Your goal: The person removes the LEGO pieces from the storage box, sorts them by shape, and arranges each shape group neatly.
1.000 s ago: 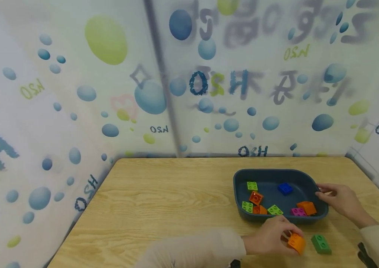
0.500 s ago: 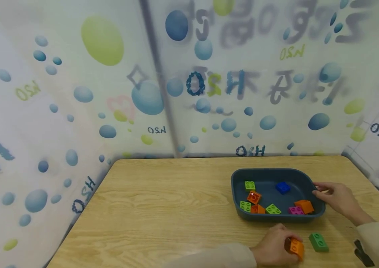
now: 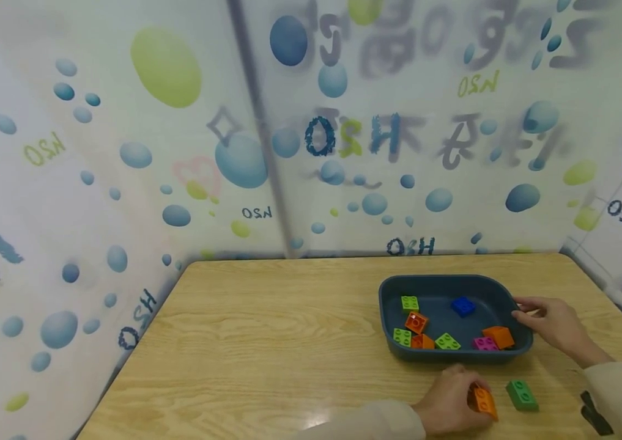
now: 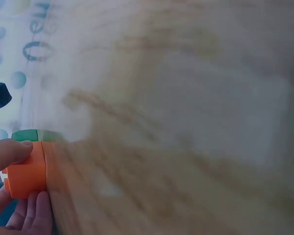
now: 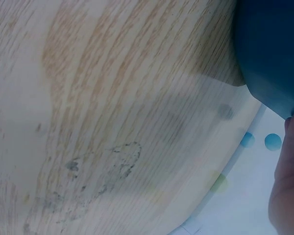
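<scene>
My left hand (image 3: 450, 400) pinches an orange toy building brick (image 3: 485, 403) at the table's near side, in front of the tray. In the left wrist view the thumb lies on one side of the orange brick (image 4: 27, 171) and fingers on the other. A green brick (image 3: 522, 395) lies just right of it; part of it shows behind in the left wrist view. My right hand (image 3: 555, 324) grips the right rim of a dark blue tray (image 3: 456, 355). In the right wrist view, fingers (image 5: 290, 156) touch the tray's outer wall (image 5: 272, 54).
Inside the tray lie several bricks, among them a blue one (image 3: 463, 307), a magenta one (image 3: 485, 343), and light green ones (image 3: 447, 341) and orange ones (image 3: 416, 322). The wooden table (image 3: 266, 342) meets a patterned wall (image 3: 344, 226) at the back.
My left hand and forearm have come slightly down toward the near edge, and the orange brick has turned a little. The right hand stays on the tray rim. The head view has shifted slightly.
</scene>
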{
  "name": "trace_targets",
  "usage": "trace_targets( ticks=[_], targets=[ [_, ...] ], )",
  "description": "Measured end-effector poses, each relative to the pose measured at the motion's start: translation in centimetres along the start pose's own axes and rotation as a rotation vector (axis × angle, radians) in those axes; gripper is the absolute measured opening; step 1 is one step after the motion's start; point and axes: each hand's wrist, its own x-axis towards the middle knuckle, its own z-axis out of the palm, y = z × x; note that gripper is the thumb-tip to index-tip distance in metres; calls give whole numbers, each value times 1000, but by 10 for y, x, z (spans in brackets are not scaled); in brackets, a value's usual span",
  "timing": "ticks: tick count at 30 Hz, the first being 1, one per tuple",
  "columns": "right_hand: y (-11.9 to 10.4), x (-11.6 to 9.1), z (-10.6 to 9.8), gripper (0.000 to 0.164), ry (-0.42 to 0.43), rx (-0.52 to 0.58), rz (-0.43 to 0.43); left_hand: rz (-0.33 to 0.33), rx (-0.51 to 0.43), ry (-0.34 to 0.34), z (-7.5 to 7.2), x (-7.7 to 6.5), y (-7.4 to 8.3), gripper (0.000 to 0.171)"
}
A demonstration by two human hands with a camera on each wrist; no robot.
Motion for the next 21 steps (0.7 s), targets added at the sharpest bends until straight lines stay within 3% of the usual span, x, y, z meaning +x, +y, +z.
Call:
trace_targets(
  ticks=[8, 21],
  targets=[
    [0, 2, -1, 41, -12, -13, 14, -45, -98, 43, -2, -1, -3, 31],
    [-1, 1, -1, 40, -3, -8, 19, -42, -25, 32, -2, 3, 4, 33]
  ],
)
